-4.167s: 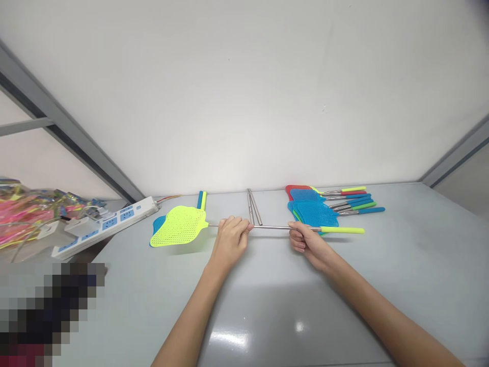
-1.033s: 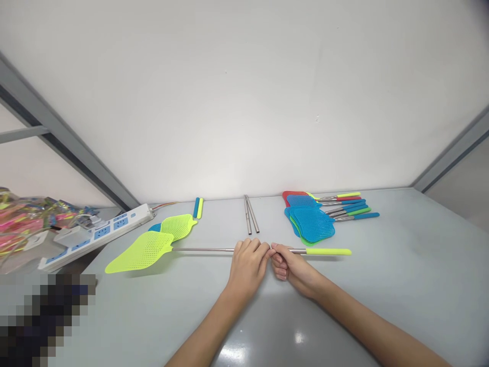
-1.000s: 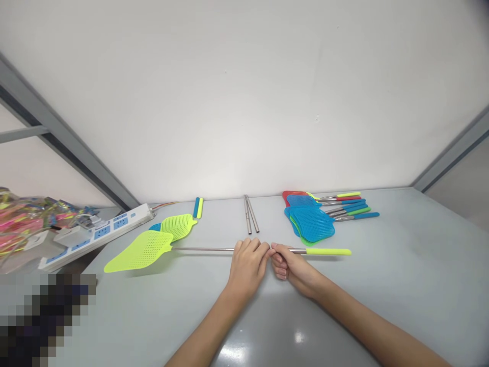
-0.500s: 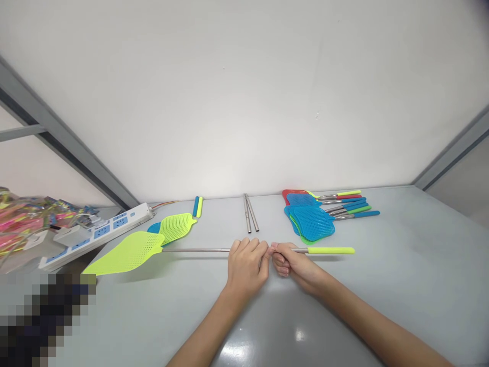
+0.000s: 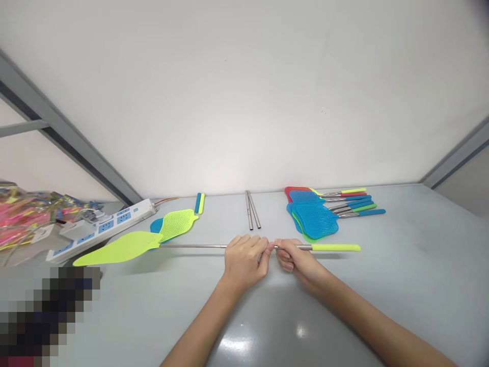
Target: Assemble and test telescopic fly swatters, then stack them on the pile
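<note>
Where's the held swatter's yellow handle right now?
Head view, right of centre: the yellow handle sticks out just beyond the right hand, on the near side of the pile of swatters.

The left hand (image 5: 246, 259) grips palm-down; the right hand (image 5: 296, 257) curls just beside it; both forearms (image 5: 208, 321) spread behind the grip.

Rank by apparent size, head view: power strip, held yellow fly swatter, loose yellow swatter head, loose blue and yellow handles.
Held yellow fly swatter
Power strip
Loose yellow swatter head
Loose blue handle, loose yellow handle: look alike, unranked
</note>
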The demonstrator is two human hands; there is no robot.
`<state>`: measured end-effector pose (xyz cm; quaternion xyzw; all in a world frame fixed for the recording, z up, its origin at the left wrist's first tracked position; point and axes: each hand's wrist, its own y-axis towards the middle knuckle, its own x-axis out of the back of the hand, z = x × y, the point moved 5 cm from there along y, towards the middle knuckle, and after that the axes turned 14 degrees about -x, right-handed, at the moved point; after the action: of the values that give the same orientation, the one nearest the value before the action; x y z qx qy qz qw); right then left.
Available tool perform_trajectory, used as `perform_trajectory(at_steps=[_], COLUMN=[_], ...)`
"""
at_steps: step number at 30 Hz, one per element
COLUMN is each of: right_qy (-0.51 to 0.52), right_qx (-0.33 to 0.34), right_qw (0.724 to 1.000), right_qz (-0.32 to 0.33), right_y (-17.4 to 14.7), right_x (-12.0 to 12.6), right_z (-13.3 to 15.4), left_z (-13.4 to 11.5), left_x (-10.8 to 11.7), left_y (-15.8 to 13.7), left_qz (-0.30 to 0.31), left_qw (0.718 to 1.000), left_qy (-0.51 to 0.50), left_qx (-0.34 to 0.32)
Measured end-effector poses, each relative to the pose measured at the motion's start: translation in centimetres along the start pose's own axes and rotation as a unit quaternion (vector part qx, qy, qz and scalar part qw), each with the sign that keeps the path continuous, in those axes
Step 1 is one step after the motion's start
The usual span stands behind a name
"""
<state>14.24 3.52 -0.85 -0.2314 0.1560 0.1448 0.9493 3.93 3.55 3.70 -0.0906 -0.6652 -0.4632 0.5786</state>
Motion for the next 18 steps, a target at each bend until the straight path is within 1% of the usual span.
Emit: perform_trajectory(at_steps=[3, 14, 18], right_qy=[0.007, -0.008, -0.002], right_qx=[0.002, -0.006, -0.009], right_qw=[1.000, 0.999, 0.999], right_qz=[-0.014, -0.035, -0.040], right_y=[0.03, -0.01, -0.06], right_x=[0.16, 0.32, 0.29], right_z=[0.03, 0.12, 0.19], left_z=[0.18, 0.65, 0.73], left_x=[0.14, 0.19, 0.41], left_y=[0.05, -0.14, -0.11], left_qz=[-0.003, -0.004, -0.016], left_qw=[1.000, 1.000, 1.000], left_qy=[-0.007, -0.028, -0.018], left_qx=[0.002, 0.002, -0.004])
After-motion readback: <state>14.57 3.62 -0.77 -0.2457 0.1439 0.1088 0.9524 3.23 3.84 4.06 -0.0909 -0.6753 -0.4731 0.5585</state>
